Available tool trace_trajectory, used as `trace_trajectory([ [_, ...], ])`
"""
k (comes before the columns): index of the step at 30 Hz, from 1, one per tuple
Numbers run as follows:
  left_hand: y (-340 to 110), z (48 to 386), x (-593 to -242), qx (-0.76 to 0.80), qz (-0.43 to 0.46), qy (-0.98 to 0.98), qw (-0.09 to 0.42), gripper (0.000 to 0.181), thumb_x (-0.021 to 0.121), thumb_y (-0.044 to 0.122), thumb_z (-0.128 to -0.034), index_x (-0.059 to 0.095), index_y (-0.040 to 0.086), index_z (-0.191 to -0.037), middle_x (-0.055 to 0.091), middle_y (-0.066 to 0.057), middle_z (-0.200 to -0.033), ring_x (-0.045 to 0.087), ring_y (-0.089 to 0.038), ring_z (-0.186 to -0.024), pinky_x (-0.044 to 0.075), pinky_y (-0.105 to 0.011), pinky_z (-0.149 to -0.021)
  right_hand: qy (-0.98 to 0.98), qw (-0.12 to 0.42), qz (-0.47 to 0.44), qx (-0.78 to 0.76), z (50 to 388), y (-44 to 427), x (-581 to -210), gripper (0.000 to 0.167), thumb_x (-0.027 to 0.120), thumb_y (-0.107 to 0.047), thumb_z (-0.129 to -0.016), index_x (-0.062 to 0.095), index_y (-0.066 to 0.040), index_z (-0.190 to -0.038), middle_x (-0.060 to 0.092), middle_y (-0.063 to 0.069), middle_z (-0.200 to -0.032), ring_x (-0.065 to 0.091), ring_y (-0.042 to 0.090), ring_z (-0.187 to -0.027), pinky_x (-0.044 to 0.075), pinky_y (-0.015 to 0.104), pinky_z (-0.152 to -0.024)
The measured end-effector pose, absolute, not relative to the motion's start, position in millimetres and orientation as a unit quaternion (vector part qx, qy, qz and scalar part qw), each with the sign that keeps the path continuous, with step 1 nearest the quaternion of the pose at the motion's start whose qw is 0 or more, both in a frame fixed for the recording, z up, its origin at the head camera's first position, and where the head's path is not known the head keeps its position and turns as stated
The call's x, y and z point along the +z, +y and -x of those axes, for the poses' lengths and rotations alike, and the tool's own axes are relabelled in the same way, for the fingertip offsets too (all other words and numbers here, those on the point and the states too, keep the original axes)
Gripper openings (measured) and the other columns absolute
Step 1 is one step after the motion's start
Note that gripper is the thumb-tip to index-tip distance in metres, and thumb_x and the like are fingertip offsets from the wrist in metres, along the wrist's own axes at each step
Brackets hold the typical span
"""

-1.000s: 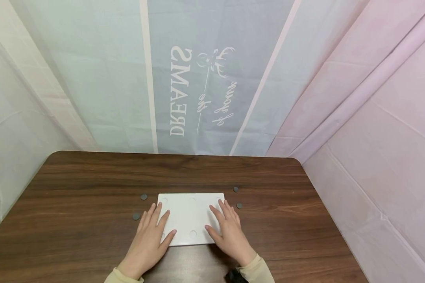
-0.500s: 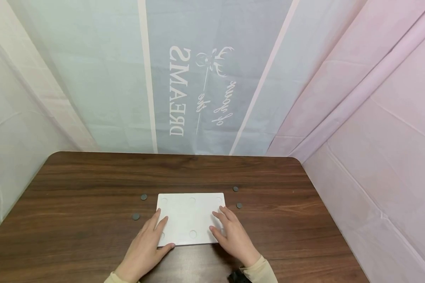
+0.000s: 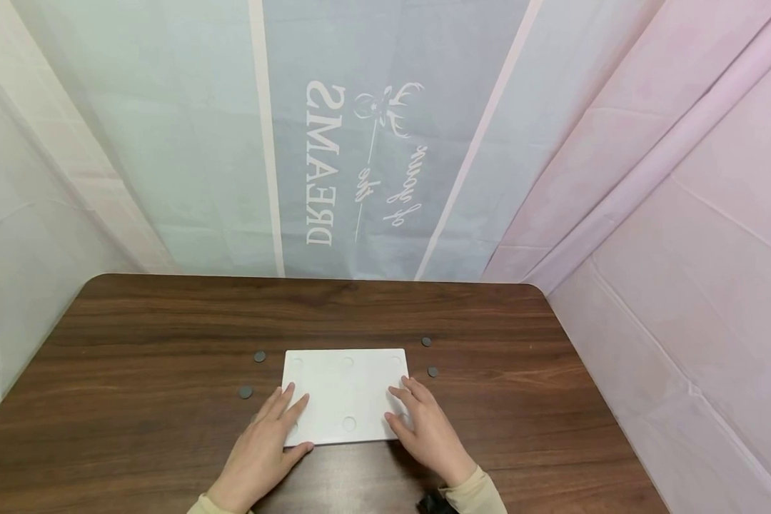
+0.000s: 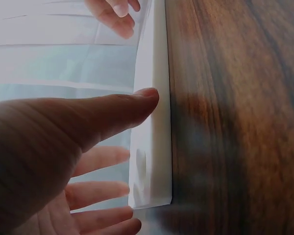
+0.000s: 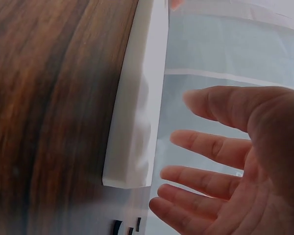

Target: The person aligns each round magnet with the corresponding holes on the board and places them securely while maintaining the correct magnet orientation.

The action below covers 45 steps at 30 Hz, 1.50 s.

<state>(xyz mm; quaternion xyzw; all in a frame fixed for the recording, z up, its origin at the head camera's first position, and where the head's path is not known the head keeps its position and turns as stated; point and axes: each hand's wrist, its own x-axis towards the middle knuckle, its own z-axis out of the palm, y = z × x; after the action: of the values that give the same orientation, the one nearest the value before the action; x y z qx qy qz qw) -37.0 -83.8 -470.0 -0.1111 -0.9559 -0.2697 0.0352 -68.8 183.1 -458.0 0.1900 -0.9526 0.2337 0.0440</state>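
Your white board [image 3: 347, 394], a smooth, flat rectangle with shallow round hollows [image 3: 349, 424], lies on the dark wood-grain worktop [image 3: 347, 314]. At its 8 o'clock your left hand [image 3: 257, 450] is spread wide, holding nothing; at 4 o'clock your right hand [image 3: 430, 437] is wide too, with nothing in its grip. Whether either touches the board, I can't tell. Near the board lie 4 thin, dark discs [image 3: 260, 356]: 2 around 9 to 10 o'clock, 2 around 2 to 3 o'clock.
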Motion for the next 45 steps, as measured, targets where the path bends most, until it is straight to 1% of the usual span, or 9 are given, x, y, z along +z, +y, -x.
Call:
trace_trajectory([
  [4, -83.5, 35.4, -469.2, -0.275, 0.11, -0.955, 0.027, 0.06, 0.083, 0.028, -0.0734, 0.063, 0.007, -0.126, 0.05, -0.019, -0.14, 0.046, -0.04, -0.129, 0.052, -0.058, -0.08, -0.955, 0.053, -0.18, 0.229, 67.5, 185.3, -458.7, 0.035, 0.071, -0.017, -0.086, 0.065, -0.002, -0.117, 0.056, 0.026, -0.129, 0.052, 0.041, -0.122, 0.047, 0.051, -0.096],
  [11, -83.0, 34.2, -468.3, -0.278, 0.106, -0.955, 0.018, 0.058, 0.082, 0.026, -0.0744, 0.063, 0.006, -0.126, 0.05, -0.02, -0.141, 0.05, -0.041, -0.124, 0.052, -0.057, -0.083, -0.959, 0.069, -0.161, 0.225, 65.5, 192.5, -459.5, 0.032, 0.07, -0.01, -0.086, 0.066, 0.0, -0.116, 0.059, 0.023, -0.125, 0.058, 0.037, -0.115, 0.051, 0.048, -0.091],
  [17, -82.4, 33.1, -466.9, -0.284, 0.097, -0.954, 0.013, 0.056, 0.081, 0.025, -0.075, 0.063, 0.005, -0.125, 0.049, -0.02, -0.141, 0.05, -0.041, -0.124, 0.051, -0.059, -0.082, -0.962, 0.061, -0.145, 0.221, 64.7, 201.0, -457.3, 0.031, 0.067, -0.003, -0.086, 0.065, 0.002, -0.116, 0.058, 0.023, -0.124, 0.059, 0.037, -0.112, 0.052, 0.05, -0.088],
  [23, -81.4, 32.4, -467.1, -0.287, 0.094, -0.953, 0.022, 0.054, 0.082, 0.024, -0.0739, 0.065, 0.005, -0.122, 0.051, -0.02, -0.139, 0.052, -0.041, -0.122, 0.051, -0.058, -0.083, -0.964, 0.058, -0.134, 0.223, 65.2, 210.4, -459.8, 0.033, 0.064, 0.005, -0.083, 0.065, 0.004, -0.116, 0.058, 0.025, -0.123, 0.06, 0.04, -0.109, 0.053, 0.05, -0.084],
  [29, -80.7, 32.5, -466.8, -0.287, 0.092, -0.953, 0.019, 0.054, 0.082, 0.024, -0.0734, 0.066, 0.005, -0.121, 0.051, -0.02, -0.139, 0.052, -0.042, -0.122, 0.051, -0.058, -0.083, -0.969, 0.051, -0.123, 0.209, 65.4, 215.4, -463.1, 0.033, 0.065, 0.008, -0.082, 0.065, 0.004, -0.115, 0.059, 0.025, -0.122, 0.06, 0.04, -0.109, 0.053, 0.049, -0.084],
  [36, -81.1, 32.8, -467.0, -0.285, 0.09, -0.954, 0.016, 0.054, 0.082, 0.024, -0.0732, 0.066, 0.004, -0.121, 0.051, -0.021, -0.139, 0.052, -0.042, -0.122, 0.051, -0.057, -0.085, -0.971, 0.057, -0.118, 0.198, 65.5, 216.1, -465.0, 0.033, 0.07, 0.006, -0.077, 0.067, 0.004, -0.11, 0.063, 0.015, -0.107, 0.063, 0.03, -0.097, 0.054, 0.043, -0.078],
  [41, -80.8, 32.9, -467.5, -0.285, 0.09, -0.954, 0.016, 0.054, 0.083, 0.024, -0.0729, 0.066, 0.004, -0.121, 0.051, -0.021, -0.139, 0.052, -0.042, -0.121, 0.051, -0.056, -0.085, -0.973, 0.065, -0.109, 0.195, 66.8, 215.8, -465.1, 0.032, 0.072, 0.006, -0.075, 0.069, 0.005, -0.107, 0.062, 0.013, -0.099, 0.062, 0.026, -0.088, 0.054, 0.041, -0.073],
  [45, -80.5, 33.3, -468.3, -0.285, 0.091, -0.954, 0.02, 0.054, 0.083, 0.023, -0.0727, 0.066, 0.004, -0.121, 0.051, -0.021, -0.138, 0.052, -0.043, -0.121, 0.051, -0.056, -0.086, -0.972, 0.068, -0.1, 0.201, 68.3, 215.7, -466.0, 0.03, 0.072, 0.008, -0.075, 0.069, 0.006, -0.104, 0.062, 0.011, -0.096, 0.062, 0.024, -0.084, 0.054, 0.038, -0.069],
])
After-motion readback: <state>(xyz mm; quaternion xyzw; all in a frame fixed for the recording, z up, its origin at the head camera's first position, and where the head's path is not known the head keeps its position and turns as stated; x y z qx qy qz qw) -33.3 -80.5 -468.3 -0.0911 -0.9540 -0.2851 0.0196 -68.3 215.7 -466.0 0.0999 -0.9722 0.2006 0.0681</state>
